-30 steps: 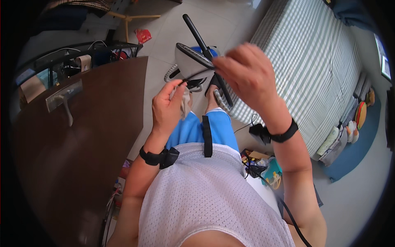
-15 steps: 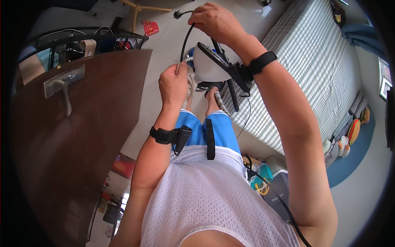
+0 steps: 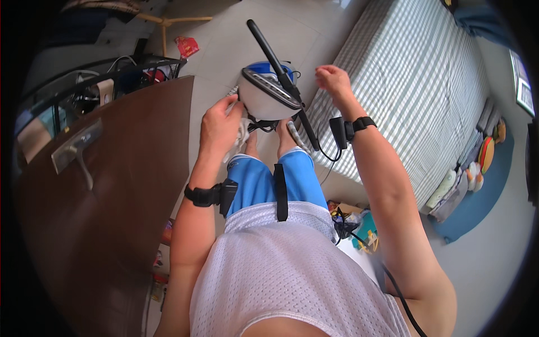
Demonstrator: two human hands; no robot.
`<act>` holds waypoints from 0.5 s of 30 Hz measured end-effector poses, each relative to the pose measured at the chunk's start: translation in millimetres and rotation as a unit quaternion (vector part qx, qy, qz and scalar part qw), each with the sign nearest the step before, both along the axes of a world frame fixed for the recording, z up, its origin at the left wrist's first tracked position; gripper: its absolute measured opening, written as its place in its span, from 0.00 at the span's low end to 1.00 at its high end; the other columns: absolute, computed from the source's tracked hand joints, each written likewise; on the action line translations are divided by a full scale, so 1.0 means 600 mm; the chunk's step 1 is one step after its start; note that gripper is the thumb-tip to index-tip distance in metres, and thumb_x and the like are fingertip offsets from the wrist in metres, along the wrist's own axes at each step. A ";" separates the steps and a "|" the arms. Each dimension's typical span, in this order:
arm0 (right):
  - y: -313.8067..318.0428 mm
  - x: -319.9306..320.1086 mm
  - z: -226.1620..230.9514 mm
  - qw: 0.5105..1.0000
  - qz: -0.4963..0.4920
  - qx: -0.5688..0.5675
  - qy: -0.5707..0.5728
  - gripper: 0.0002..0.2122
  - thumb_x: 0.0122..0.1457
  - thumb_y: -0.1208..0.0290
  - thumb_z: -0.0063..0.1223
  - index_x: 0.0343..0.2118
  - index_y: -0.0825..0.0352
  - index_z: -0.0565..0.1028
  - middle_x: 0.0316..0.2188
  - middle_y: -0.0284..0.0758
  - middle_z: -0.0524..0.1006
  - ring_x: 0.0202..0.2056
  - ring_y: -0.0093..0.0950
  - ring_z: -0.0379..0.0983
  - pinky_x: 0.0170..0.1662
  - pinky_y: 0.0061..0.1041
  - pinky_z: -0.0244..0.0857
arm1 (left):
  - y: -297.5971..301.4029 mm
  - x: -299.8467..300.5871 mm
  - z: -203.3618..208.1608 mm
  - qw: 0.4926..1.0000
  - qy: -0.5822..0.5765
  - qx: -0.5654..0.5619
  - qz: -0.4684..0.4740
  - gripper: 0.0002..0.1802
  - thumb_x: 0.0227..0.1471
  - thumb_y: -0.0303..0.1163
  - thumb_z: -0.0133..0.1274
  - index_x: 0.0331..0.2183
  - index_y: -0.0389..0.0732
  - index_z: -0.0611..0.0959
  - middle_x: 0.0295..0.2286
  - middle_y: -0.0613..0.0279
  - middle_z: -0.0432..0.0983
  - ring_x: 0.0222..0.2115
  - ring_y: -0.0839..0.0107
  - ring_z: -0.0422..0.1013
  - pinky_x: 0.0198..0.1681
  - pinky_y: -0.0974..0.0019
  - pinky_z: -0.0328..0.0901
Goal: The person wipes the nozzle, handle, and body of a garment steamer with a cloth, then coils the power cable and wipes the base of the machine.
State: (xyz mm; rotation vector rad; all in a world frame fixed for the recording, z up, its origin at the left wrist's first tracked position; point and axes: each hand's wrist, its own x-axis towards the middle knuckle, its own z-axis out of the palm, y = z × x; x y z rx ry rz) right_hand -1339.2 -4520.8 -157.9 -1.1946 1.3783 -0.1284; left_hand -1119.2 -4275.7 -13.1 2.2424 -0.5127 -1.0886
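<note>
In front of my legs stands a rounded white appliance (image 3: pixel 261 104) with a black panel on top, a blue part behind it and a black pole (image 3: pixel 264 42) slanting across it. My left hand (image 3: pixel 220 124) is at its left side, thumb and forefinger a little apart, beside a pale ribbed cord or hose. A whitish cloth (image 3: pixel 242 133) hangs just below that hand; I cannot make out whether the hand touches it. My right hand (image 3: pixel 335 82) is raised to the right of the appliance, over the bed's edge, fingers loosely bent with nothing visible in them.
A brown door-like panel (image 3: pixel 123 196) with a metal handle rises close on my left. The bed (image 3: pixel 382 84) with a checked cover lies to the right. A wooden stand (image 3: pixel 164 23) and a red packet (image 3: pixel 186 46) are on the floor ahead. Black cables run near my right side.
My right hand has let go of the black cord and drawn back to the right, lower in view. My left hand has opened from its pinch. The view has shifted slightly.
</note>
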 end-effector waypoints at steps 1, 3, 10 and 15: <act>0.012 -0.023 -0.020 0.999 -0.007 0.047 0.010 0.10 0.62 0.69 0.58 0.40 0.70 0.81 0.30 0.35 0.82 0.30 0.27 0.79 0.34 0.25 0.73 | 0.005 0.002 -0.002 1.000 0.019 0.012 0.003 0.24 0.60 0.43 0.56 0.51 0.38 0.84 0.40 0.47 0.85 0.42 0.59 0.81 0.46 0.62 0.71; 0.038 -0.050 -0.046 0.991 -0.051 0.122 0.025 0.10 0.63 0.69 0.58 0.41 0.70 0.80 0.32 0.35 0.82 0.29 0.25 0.78 0.34 0.25 0.73 | -0.002 0.005 0.019 0.997 0.056 0.048 -0.003 0.24 0.60 0.43 0.56 0.52 0.38 0.83 0.39 0.50 0.85 0.40 0.64 0.80 0.46 0.64 0.70; 0.089 -0.047 -0.116 0.938 -0.049 0.343 -0.036 0.19 0.65 0.60 0.58 0.51 0.69 0.75 0.43 0.39 0.79 0.42 0.32 0.78 0.44 0.32 0.75 | 0.008 -0.003 0.025 0.995 0.058 0.074 -0.042 0.25 0.62 0.38 0.53 0.55 0.34 0.81 0.45 0.56 0.83 0.43 0.73 0.75 0.49 0.69 0.67; 0.089 0.016 -0.164 0.955 0.140 0.261 0.026 0.27 0.60 0.59 0.62 0.58 0.70 0.72 0.48 0.45 0.79 0.49 0.41 0.77 0.53 0.37 0.72 | 0.009 -0.033 0.024 0.998 0.015 0.065 -0.003 0.22 0.62 0.35 0.54 0.54 0.35 0.81 0.45 0.52 0.83 0.46 0.68 0.78 0.52 0.66 0.68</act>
